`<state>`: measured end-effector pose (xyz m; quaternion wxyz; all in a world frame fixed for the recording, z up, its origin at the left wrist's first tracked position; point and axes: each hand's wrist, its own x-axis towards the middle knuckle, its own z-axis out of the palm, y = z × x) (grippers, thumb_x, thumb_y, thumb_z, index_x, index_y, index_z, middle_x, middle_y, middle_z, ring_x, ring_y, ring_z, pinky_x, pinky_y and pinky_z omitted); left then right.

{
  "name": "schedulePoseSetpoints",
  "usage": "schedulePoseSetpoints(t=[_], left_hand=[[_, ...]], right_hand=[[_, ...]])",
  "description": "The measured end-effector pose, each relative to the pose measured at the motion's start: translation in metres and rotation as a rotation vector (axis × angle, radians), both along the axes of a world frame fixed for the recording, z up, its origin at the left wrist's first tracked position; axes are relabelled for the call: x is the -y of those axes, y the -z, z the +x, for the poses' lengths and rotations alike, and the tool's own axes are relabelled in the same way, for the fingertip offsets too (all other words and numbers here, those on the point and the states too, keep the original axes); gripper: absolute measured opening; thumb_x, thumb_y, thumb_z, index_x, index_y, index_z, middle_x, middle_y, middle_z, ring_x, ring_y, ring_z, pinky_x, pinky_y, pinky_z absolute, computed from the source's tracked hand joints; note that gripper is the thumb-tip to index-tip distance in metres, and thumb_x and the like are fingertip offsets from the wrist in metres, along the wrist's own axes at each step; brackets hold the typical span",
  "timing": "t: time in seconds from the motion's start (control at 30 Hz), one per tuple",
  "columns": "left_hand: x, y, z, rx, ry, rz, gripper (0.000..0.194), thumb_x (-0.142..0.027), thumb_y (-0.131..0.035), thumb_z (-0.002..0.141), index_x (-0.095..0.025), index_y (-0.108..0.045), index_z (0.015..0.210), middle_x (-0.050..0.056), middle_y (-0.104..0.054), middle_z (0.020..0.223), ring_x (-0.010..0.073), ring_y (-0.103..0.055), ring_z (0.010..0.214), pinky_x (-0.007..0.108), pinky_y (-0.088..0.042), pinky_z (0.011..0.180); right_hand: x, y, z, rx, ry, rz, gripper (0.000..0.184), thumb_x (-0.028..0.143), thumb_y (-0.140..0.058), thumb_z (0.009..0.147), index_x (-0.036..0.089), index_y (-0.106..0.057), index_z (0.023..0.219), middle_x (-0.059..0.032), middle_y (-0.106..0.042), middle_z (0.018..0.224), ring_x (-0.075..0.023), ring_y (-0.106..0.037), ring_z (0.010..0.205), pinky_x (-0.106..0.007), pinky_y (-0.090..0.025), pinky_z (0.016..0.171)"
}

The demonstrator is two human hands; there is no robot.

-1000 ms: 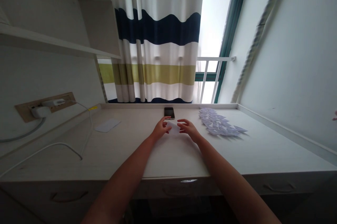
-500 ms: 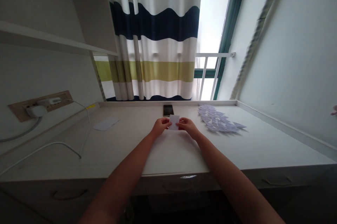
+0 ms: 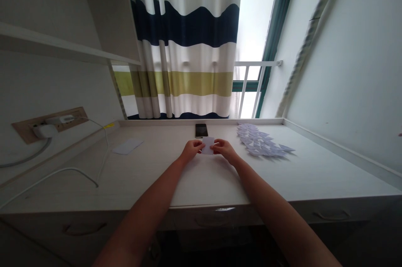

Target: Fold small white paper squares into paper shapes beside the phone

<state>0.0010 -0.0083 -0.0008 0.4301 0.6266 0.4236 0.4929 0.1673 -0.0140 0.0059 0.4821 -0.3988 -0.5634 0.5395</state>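
A small white piece of paper [image 3: 207, 146] is held upright between my two hands, above the middle of the desk. My left hand [image 3: 191, 150] pinches its left edge, with the thumb on the near face. On the opposite edge, my right hand [image 3: 224, 150] grips it the same way. Just beyond the paper lies a dark phone [image 3: 201, 130]. To the right is a pile of folded white paper pieces [image 3: 262, 141] with pointed tips. Flat sheets of paper [image 3: 127, 146] rest on the desk at the left.
The white desk [image 3: 207, 187] has a raised rim along its back and sides. A white cable [image 3: 70, 169] runs across its left part from a wall socket [image 3: 50, 124]. Shelves [image 3: 69, 45] overhang at the upper left. A striped curtain [image 3: 188, 57] hangs behind the desk.
The view has shifted very slightly. Both hands keep hold of the paper in almost the same place, and nothing else has visibly moved.
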Motion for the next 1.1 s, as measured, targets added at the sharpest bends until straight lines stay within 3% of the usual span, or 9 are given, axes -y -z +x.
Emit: schedulePoseSetpoints(t=[0.33, 0.6, 1.1], left_hand=[[0.0007, -0.0008, 0.0001, -0.016, -0.002, 0.004, 0.019, -0.029, -0.063, 0.062, -0.011, -0.063, 0.070, 0.003, -0.062, 0.067, 0.0127, -0.055, 0.062, 0.025, -0.046, 0.055], [0.0026, -0.0023, -0.0007, -0.039, -0.016, 0.015, 0.021, -0.030, -0.062, 0.063, -0.011, -0.064, 0.072, 0.004, -0.064, 0.070, 0.0137, -0.057, 0.065, 0.026, -0.047, 0.057], [0.0016, -0.0016, -0.0005, -0.015, -0.008, -0.007, 0.025, -0.034, -0.065, 0.061, -0.011, -0.064, 0.070, 0.005, -0.064, 0.070, 0.0150, -0.058, 0.065, 0.028, -0.049, 0.060]], right_hand=[[0.0020, -0.0027, -0.0003, 0.018, 0.018, -0.007, 0.030, 0.022, -0.074, 0.051, 0.014, -0.058, 0.074, 0.0005, -0.061, 0.058, -0.0114, -0.057, 0.057, -0.026, -0.047, 0.058], [0.0039, -0.0057, 0.0017, 0.041, 0.050, -0.042, 0.017, 0.023, -0.071, 0.058, 0.011, -0.061, 0.068, -0.0013, -0.060, 0.059, -0.0083, -0.054, 0.052, -0.023, -0.048, 0.057], [0.0017, -0.0044, 0.0014, 0.034, 0.075, -0.050, 0.015, 0.021, -0.072, 0.057, 0.012, -0.062, 0.063, -0.0017, -0.060, 0.055, -0.0093, -0.055, 0.051, -0.024, -0.048, 0.055]])
